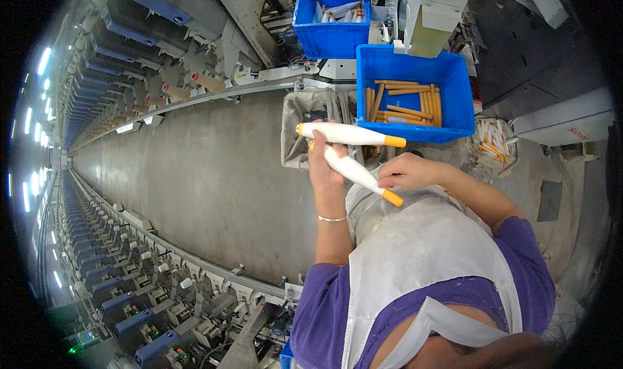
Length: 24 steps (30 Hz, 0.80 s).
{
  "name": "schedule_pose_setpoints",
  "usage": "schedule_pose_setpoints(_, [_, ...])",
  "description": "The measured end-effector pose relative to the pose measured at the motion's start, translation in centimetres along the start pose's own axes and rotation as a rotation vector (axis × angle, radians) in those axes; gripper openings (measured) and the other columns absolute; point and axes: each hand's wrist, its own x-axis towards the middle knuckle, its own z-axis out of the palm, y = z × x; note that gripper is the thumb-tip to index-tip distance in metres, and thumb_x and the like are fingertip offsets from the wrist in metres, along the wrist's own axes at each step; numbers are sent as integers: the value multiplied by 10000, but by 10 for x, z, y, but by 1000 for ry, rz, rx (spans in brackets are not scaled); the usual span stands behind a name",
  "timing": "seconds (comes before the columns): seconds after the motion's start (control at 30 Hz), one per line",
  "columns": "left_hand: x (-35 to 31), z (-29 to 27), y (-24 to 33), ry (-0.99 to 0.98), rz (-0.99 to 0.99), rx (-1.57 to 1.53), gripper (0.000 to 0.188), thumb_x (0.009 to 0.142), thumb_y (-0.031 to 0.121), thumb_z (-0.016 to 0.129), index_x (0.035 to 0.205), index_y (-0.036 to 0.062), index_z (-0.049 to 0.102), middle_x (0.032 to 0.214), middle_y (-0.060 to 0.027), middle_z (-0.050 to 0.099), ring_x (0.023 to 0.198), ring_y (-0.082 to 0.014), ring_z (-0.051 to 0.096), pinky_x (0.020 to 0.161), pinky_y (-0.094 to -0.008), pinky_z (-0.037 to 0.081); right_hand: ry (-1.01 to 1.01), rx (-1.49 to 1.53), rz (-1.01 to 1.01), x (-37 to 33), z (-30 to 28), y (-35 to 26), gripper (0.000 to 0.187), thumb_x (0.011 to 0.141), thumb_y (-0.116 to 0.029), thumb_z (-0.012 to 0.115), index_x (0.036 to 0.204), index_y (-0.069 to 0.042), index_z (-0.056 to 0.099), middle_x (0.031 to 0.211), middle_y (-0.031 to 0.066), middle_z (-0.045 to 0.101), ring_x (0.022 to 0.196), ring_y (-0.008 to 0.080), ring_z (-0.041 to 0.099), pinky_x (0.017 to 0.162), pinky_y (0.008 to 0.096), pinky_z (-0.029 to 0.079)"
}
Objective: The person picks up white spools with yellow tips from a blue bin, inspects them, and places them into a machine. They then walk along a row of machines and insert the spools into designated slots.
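Observation:
My left hand (324,172) is closed round two yarn bobbins wound with white yarn, both with orange-yellow ends. The upper bobbin (350,134) lies nearly level, its bare tip pointing right. Below it, the lower bobbin (352,170) slants down to the right, in front of my apron. My right hand (415,171) has its fingers curled in a pinch against the lower bobbin, close to its orange-yellow tip. Whether a yarn end sits between those fingertips is too small to make out.
Ahead stands a blue crate (415,134) of bare orange-yellow tubes; another blue crate (331,42) behind it holds wound bobbins. A fabric-lined bin (293,119) sits beyond my left hand. At right is a sack (494,142) of bobbins. Long rows of winding machines (149,297) flank the aisle.

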Motion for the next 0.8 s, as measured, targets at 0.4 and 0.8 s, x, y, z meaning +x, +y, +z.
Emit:
schedule_pose_setpoints(0.4, [6, 12, 15, 130, 222, -89, 333, 859, 241, 569, 1129, 96, 439, 994, -113, 544, 648, -146, 477, 486, -248, 442, 331, 314, 251, -87, -27, 26, 142, 856, -128, 525, 753, -49, 583, 674, -19, 515, 636, 72, 469, 587, 228, 391])
schedule_pose_setpoints(0.8, [6, 40, -15, 2, 295, 182, 333, 872, 257, 550, 1137, 98, 428, 1044, -104, 526, 647, -127, 471, 498, -238, 439, 264, 227, 7, 0, -12, -23, 324, 887, -228, 509, 1126, -10, 504, 930, 80, 569, 824, 160, 533, 721, 286, 440])
